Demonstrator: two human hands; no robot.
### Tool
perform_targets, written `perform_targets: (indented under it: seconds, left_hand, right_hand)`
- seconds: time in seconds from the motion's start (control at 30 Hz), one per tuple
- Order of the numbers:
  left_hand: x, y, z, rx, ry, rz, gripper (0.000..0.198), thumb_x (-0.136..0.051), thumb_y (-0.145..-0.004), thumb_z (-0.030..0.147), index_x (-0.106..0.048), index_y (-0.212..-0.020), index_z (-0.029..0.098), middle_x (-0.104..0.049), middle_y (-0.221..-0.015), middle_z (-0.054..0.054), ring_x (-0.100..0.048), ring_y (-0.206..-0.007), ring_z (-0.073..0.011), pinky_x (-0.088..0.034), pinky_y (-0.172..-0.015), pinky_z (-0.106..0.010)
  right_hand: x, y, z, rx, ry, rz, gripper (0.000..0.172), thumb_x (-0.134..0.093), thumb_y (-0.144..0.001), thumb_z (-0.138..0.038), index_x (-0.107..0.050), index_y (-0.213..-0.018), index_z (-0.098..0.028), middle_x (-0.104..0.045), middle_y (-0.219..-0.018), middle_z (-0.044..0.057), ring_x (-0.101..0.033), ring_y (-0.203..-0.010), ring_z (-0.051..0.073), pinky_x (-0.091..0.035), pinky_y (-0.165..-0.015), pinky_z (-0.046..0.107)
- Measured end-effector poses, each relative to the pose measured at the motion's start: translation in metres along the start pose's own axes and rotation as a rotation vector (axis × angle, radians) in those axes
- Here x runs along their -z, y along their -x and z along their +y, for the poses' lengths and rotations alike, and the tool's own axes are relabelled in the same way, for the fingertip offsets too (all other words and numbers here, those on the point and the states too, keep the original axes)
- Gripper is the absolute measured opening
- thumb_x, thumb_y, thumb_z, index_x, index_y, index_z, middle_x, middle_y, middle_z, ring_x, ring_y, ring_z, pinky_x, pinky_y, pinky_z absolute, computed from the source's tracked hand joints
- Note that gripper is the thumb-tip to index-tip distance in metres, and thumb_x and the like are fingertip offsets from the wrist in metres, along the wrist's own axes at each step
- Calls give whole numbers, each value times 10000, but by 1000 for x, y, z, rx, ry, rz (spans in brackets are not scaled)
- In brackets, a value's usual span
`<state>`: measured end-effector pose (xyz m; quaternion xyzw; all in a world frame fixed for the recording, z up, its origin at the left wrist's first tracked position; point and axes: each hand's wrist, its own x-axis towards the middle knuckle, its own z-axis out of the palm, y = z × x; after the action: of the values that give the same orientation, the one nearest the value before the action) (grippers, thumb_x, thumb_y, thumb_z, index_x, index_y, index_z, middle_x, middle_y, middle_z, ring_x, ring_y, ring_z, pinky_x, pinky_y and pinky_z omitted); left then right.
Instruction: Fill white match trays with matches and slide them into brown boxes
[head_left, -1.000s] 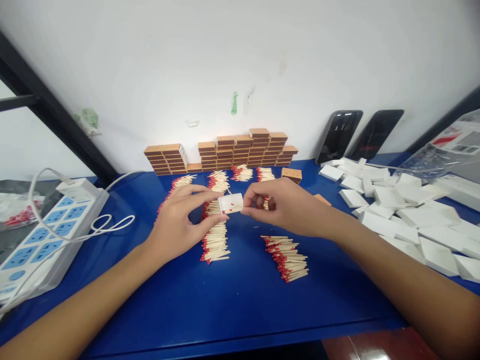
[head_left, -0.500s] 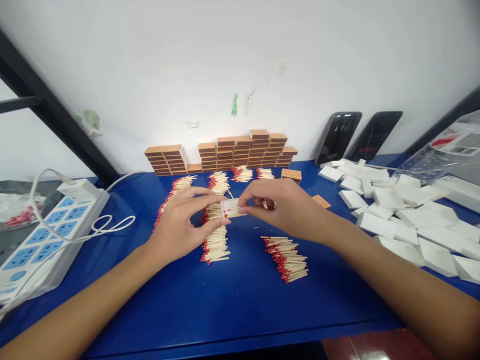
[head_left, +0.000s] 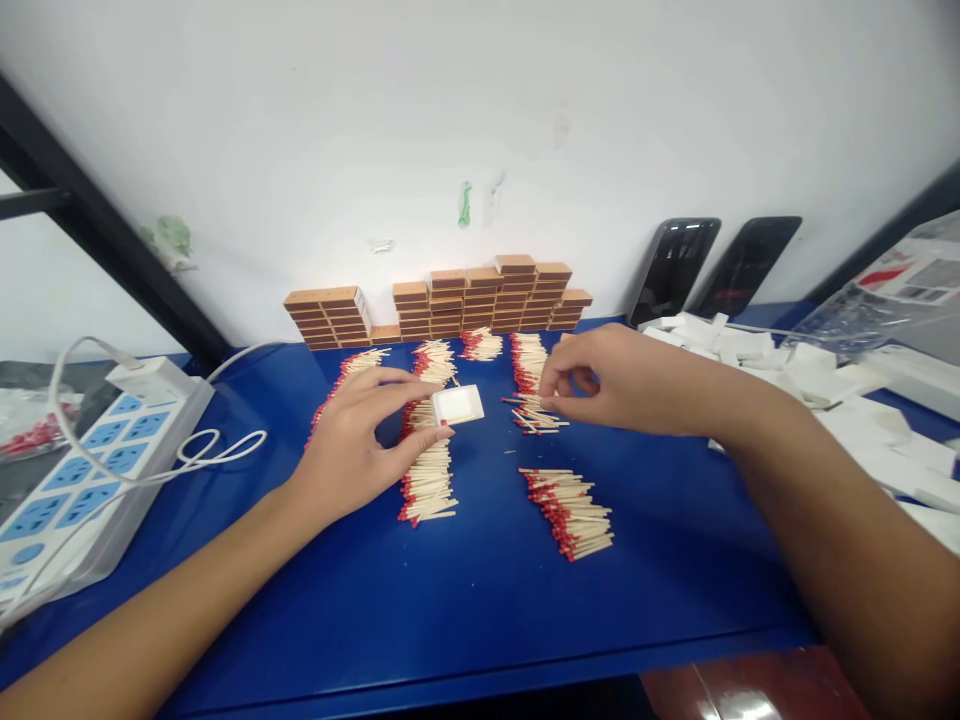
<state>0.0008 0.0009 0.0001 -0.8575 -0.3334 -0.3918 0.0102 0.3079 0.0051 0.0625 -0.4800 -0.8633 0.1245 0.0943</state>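
My left hand [head_left: 367, 432] grips a small white matchbox tray [head_left: 459, 404] by its left end, between thumb and fingers. The tray is tilted with its hollow facing me, and a red match head and a stick show inside along its lower edge. My right hand [head_left: 600, 380] pinches at the stick ends of a pile of red-headed matchsticks [head_left: 529, 362]; how many it has is hidden. Beneath and behind the tray runs a long row of matchsticks [head_left: 429, 480]. Another matchstick pile [head_left: 571, 515] lies nearer to me.
Stacked matchboxes [head_left: 480, 300] line the wall. Two dark phones [head_left: 679, 265] lean at the back right, above a heap of white trays [head_left: 847, 430]. A white power strip [head_left: 97, 450] with a looped cable lies left. Smaller matchstick piles [head_left: 482, 345] stand near the boxes.
My right hand has left the tray and moved right to the matchstick pile. The left hand still holds the tray, whose inside is now more exposed.
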Motion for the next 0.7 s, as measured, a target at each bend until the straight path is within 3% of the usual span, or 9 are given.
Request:
perform_targets:
  seconds: [0.1, 0.23, 0.47, 0.7]
  left_hand:
    - [0, 0, 0, -2, -10, 2, 349, -826, -875, 344, -742, -1189, 218, -757, -1135, -73, -708, -1074, -225, -571, -988, -390]
    - [-1, 0, 0, 8, 5, -18, 341, -825, -875, 338, -749, -1186, 220, -755, -1141, -70, -707, -1068, -225, -563, -1015, -402]
    - [-1, 0, 0, -4, 5, -28, 346, -823, -879, 335, -741, -1197, 226, -760, -1138, -59, -708, -1071, -221, -564, -1016, -400]
    - [-1, 0, 0, -8, -5, -29, 338, -820, -883, 343, -740, -1193, 236, -761, -1139, -51, -708, -1065, -211, -568, -1008, -389]
  right_hand:
    - [-1, 2, 4, -117, 78, -188, 70, -672, -795, -225, -735, -765, -219, -728, -811, 36, -618, -678, 170, -401, -601, 299]
    - [-5, 2, 6, -220, 99, -304, 61, -676, -763, -222, -718, -804, -239, -737, -878, 23, -641, -726, 181, -389, -592, 300]
    - [-7, 0, 11, -246, 137, -321, 183, -704, -785, -369, -703, -923, -249, -719, -947, 30, -629, -733, 183, -381, -585, 301]
    - [-8, -3, 14, -218, 90, -314, 73, -613, -808, -224, -671, -851, -234, -702, -855, 13, -595, -678, 158, -371, -592, 298]
